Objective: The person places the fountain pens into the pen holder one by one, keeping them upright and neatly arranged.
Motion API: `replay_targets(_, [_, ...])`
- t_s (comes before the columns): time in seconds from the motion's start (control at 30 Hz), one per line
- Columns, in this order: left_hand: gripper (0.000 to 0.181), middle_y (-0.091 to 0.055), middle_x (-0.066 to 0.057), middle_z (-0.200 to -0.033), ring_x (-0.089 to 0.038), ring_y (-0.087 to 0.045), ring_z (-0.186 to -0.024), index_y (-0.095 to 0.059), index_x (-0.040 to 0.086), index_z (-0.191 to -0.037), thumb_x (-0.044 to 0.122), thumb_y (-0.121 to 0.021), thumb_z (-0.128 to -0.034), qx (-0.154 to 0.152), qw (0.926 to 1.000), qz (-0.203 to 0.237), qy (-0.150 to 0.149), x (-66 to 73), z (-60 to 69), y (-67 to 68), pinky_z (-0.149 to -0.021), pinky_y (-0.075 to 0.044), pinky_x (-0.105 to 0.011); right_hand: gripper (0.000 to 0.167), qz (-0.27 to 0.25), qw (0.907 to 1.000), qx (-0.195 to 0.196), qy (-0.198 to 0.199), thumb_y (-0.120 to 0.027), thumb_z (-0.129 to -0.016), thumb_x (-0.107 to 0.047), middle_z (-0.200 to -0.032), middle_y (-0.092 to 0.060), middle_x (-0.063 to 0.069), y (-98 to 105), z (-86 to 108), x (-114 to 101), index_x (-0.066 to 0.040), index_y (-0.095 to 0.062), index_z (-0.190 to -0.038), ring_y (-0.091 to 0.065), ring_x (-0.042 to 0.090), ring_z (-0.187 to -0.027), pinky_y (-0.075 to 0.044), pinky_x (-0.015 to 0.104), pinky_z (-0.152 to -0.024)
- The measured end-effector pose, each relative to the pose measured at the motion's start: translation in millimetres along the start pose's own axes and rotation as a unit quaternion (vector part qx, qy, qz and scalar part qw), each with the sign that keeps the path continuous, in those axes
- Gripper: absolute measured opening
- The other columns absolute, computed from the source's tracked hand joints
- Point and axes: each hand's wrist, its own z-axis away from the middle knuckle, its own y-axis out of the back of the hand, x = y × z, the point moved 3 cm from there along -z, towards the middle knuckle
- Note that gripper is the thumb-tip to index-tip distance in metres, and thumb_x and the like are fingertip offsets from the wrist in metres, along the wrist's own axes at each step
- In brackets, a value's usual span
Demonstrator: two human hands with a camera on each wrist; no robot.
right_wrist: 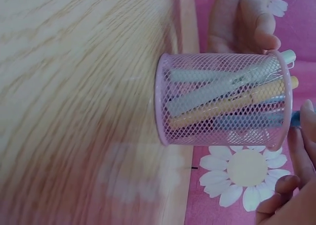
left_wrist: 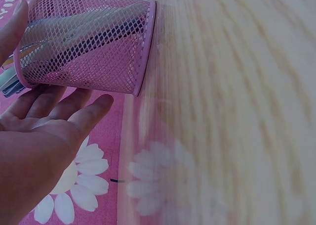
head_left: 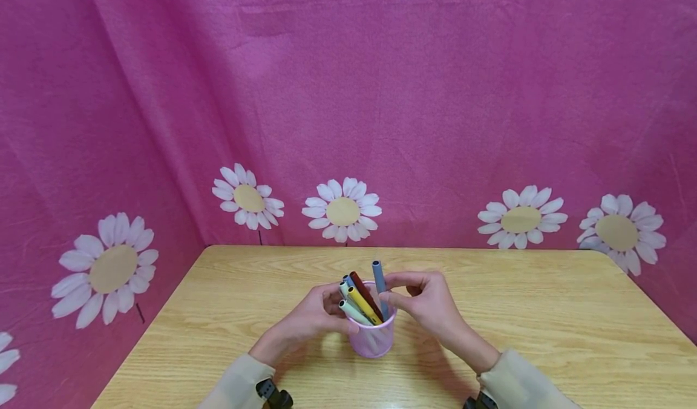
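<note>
A pink mesh pen cup (head_left: 373, 340) stands upright on the table, holding several markers: a yellow marker (head_left: 362, 302), a dark red marker (head_left: 365, 294), a pale green marker (head_left: 353, 312) and others. My left hand (head_left: 316, 314) holds the cup from its left side, thumb near the front rim and fingers behind. In the left wrist view those fingers (left_wrist: 91, 109) lie along the mesh. At the cup's right rim, my right hand (head_left: 430, 303) pinches a grey-blue marker (head_left: 379, 281) between thumb and fingers. That marker stands taller than the others, its lower part inside the cup.
The wooden table (head_left: 544, 324) reaches back to a pink cloth (head_left: 414, 124) printed with white daisies, which also hangs along the left side. Dark straps (head_left: 274, 393) sit at both wrists, over light sleeves (head_left: 239, 385).
</note>
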Motion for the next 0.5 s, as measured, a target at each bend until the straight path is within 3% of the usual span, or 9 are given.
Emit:
replay_targets(0.17, [0.063,-0.069,-0.012,-0.125,-0.026,-0.068,-0.105,-0.058,0.003,-0.147,0.004,-0.083,-0.0885,0.003,0.9999,0.010,0.007,-1.2,-0.7,-0.3,-0.094,-0.055,-0.035,0.024,0.020,0.9997,-0.006,0.013,-0.089,-0.083,-0.003,-0.106,-0.079,0.006,1.0,1.1,3.2,-0.003,-0.083,-0.106,-0.070,0.022,-0.107,-0.054,0.024,-0.095])
replay_targets(0.27, [0.064,-0.069,-0.011,-0.126,-0.026,-0.067,-0.106,-0.057,0.002,-0.147,0.003,-0.083,-0.0885,0.003,0.9998,0.016,0.013,-2.1,-1.0,-0.6,-0.094,-0.055,-0.034,0.021,0.045,0.9985,0.001,0.030,-0.090,-0.083,-0.004,-0.103,-0.078,0.004,3.3,2.8,1.0,-0.006,-0.084,-0.103,-0.067,0.018,-0.095,-0.053,0.020,-0.079])
replay_targets(0.37, [0.064,-0.068,-0.011,-0.127,-0.026,-0.067,-0.106,-0.057,0.002,-0.148,0.003,-0.083,-0.0891,0.003,0.9997,0.015,0.017,-2.1,-1.1,-0.4,-0.094,-0.055,-0.034,0.016,0.087,0.9949,0.011,0.050,-0.089,-0.084,-0.007,-0.097,-0.077,-0.001,6.7,5.9,-2.6,-0.010,-0.084,-0.099,-0.056,0.013,-0.076,-0.043,0.021,-0.063])
replay_targets(0.5, [0.064,-0.068,-0.012,-0.128,-0.027,-0.067,-0.108,-0.057,0.003,-0.148,0.004,-0.083,-0.0895,0.004,0.9998,0.013,0.017,-1.2,-0.6,-0.5,-0.096,-0.055,-0.036,0.011,0.166,0.9825,0.016,0.082,-0.088,-0.085,-0.012,-0.094,-0.074,-0.010,12.0,13.3,-8.3,-0.017,-0.085,-0.094,-0.053,0.010,-0.075,-0.042,0.027,-0.063])
